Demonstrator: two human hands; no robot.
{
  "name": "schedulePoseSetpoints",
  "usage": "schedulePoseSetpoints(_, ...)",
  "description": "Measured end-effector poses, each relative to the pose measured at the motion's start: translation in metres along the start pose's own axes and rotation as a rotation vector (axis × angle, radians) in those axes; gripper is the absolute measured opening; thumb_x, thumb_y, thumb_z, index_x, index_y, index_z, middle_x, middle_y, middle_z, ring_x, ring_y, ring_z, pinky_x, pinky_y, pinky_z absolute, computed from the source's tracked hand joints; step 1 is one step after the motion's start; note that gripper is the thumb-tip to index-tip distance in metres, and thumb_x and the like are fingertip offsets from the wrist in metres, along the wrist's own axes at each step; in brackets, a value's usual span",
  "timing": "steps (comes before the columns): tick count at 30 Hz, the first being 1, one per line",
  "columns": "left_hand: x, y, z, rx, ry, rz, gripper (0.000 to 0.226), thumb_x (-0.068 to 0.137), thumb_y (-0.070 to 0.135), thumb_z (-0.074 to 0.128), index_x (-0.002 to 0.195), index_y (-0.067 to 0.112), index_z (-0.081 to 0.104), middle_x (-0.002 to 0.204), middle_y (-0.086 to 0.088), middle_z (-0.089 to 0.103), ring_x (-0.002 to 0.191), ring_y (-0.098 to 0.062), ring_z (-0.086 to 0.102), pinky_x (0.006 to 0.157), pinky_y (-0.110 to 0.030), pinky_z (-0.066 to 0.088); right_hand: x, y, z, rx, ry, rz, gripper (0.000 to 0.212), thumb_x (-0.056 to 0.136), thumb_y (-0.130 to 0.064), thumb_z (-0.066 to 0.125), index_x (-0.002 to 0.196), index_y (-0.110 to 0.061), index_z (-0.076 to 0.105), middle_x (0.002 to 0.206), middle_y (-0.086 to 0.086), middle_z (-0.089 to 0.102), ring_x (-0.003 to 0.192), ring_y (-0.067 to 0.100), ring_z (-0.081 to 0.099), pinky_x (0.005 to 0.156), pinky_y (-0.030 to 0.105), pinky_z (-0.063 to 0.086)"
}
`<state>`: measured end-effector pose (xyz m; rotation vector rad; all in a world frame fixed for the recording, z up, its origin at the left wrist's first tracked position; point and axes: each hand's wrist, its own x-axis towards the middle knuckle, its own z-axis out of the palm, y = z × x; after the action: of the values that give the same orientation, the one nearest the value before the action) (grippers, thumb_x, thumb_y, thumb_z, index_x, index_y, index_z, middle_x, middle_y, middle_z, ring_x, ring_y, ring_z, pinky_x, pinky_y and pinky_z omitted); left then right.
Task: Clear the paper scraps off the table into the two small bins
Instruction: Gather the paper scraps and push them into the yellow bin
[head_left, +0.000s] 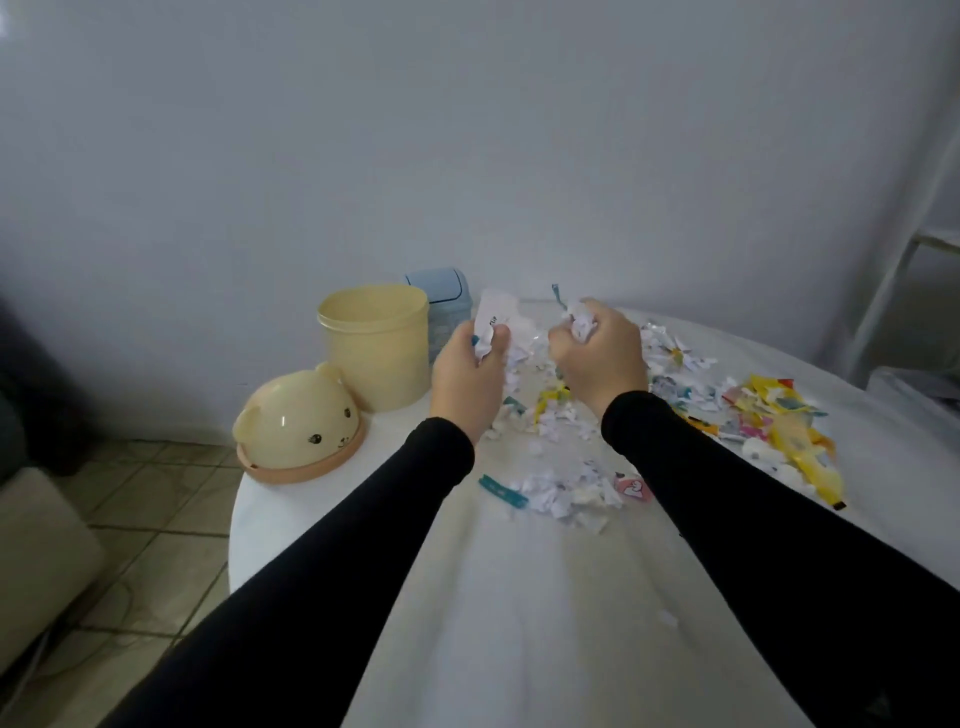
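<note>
Torn white and coloured paper scraps (566, 488) litter the round white table (493, 623), thickest toward its right edge. Left hand (470, 382) and right hand (597, 353) each clench crumpled scraps. At the far-left edge stand an open cream plastic bin (376, 353), a pale-blue lidded bin (444, 306) behind it, and a glossy bear-faced dome lid (298, 423).

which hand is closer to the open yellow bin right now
Left. The left hand, gripping white paper scraps, is just right of the yellow bin, almost beside its wall. The right hand, holding a crumpled wad, is farther right, over the scrap pile.
</note>
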<state>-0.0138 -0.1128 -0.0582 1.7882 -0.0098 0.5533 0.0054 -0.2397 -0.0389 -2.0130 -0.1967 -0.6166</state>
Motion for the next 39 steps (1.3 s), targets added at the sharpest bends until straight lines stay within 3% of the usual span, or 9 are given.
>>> schedulePoseSetpoints(3,0.022,0.018,-0.014,-0.029,0.016,0.005,0.038,0.097,0.041,0.042,0.107,0.007,0.053,0.085,-0.002,0.05,0.066,-0.011,0.043,0.065,-0.027,0.04,0.018,-0.023,0.019,0.079,0.036,-0.066,0.039,0.082,-0.011,0.051,0.058,-0.019,0.022,0.055,-0.004,0.024,0.046,0.012,0.021,0.04,0.017,0.025)
schedulePoseSetpoints(11,0.087,0.039,-0.059,-0.043,0.151,0.008,0.025,0.098,0.042,0.038,0.101,0.02,0.05,0.099,0.0,0.06,0.095,-0.019,0.057,0.085,-0.034,0.047,0.068,-0.078,0.074,0.371,0.004,-0.027,0.017,0.083,-0.011,0.05,0.068,-0.011,0.041,0.059,0.003,0.029,0.053,0.015,0.026,0.044,0.021,0.022)
schedulePoseSetpoints(14,0.103,0.032,-0.075,-0.045,0.173,-0.001,0.035,0.099,0.041,0.036,0.121,0.016,0.048,0.09,0.014,0.048,0.093,-0.013,0.046,0.082,-0.028,0.038,0.08,-0.09,0.101,0.519,-0.004,0.083,0.014,0.08,-0.012,0.051,0.07,-0.012,0.042,0.059,0.002,0.032,0.054,0.016,0.03,0.052,0.026,0.028)
schedulePoseSetpoints(22,0.138,-0.004,-0.102,0.056,0.169,-0.032,0.053,0.099,0.045,0.035,0.143,0.016,0.033,0.141,-0.002,0.045,0.129,-0.02,0.041,0.091,-0.024,0.033,0.098,-0.096,0.164,0.776,-0.089,0.29,0.024,0.081,-0.008,0.049,0.06,-0.016,0.038,0.056,0.001,0.036,0.054,0.018,0.032,0.058,0.035,0.029)
schedulePoseSetpoints(25,0.147,-0.013,-0.111,0.244,0.113,0.003,0.015,0.1,0.039,0.038,0.102,0.032,0.051,0.099,0.006,0.057,0.102,-0.024,0.051,0.078,-0.023,0.04,0.103,-0.094,0.177,0.814,-0.1,0.322,0.026,0.08,-0.007,0.048,0.059,-0.016,0.036,0.056,0.001,0.034,0.052,0.018,0.03,0.053,0.032,0.026)
schedulePoseSetpoints(29,0.153,-0.036,-0.119,0.361,0.14,0.021,0.03,0.096,0.033,0.044,0.08,0.007,0.045,0.07,-0.002,0.043,0.065,-0.021,0.041,0.054,-0.028,0.034,0.106,-0.098,0.185,0.841,-0.127,0.314,0.027,0.082,-0.006,0.048,0.06,-0.015,0.036,0.058,0.002,0.036,0.053,0.017,0.033,0.052,0.029,0.029)
schedulePoseSetpoints(34,0.154,-0.041,-0.117,0.338,0.174,-0.021,0.016,0.097,0.03,0.042,0.106,0.022,0.053,0.075,0.002,0.05,0.073,-0.018,0.049,0.058,-0.023,0.041,0.112,-0.093,0.192,0.832,-0.141,0.337,0.027,0.083,-0.007,0.048,0.061,-0.014,0.036,0.058,0.0,0.037,0.047,0.014,0.033,0.045,0.023,0.031)
schedulePoseSetpoints(36,0.152,-0.043,-0.115,0.374,0.189,0.019,0.033,0.097,0.026,0.042,0.13,0.027,0.043,0.081,-0.005,0.058,0.072,-0.015,0.055,0.064,-0.024,0.04,0.115,-0.085,0.194,0.763,-0.174,0.317,0.027,0.084,-0.008,0.049,0.061,-0.015,0.036,0.054,-0.003,0.038,0.045,0.013,0.037,0.043,0.02,0.033)
schedulePoseSetpoints(39,0.152,-0.048,-0.114,0.398,0.214,0.063,0.038,0.094,0.02,0.043,0.13,0.033,0.043,0.068,-0.002,0.054,0.072,-0.02,0.057,0.065,-0.023,0.042,0.118,-0.076,0.194,0.694,-0.217,0.332,0.022,0.085,-0.015,0.052,0.065,-0.016,0.043,0.061,-0.002,0.046,0.057,0.016,0.047,0.054,0.025,0.039)
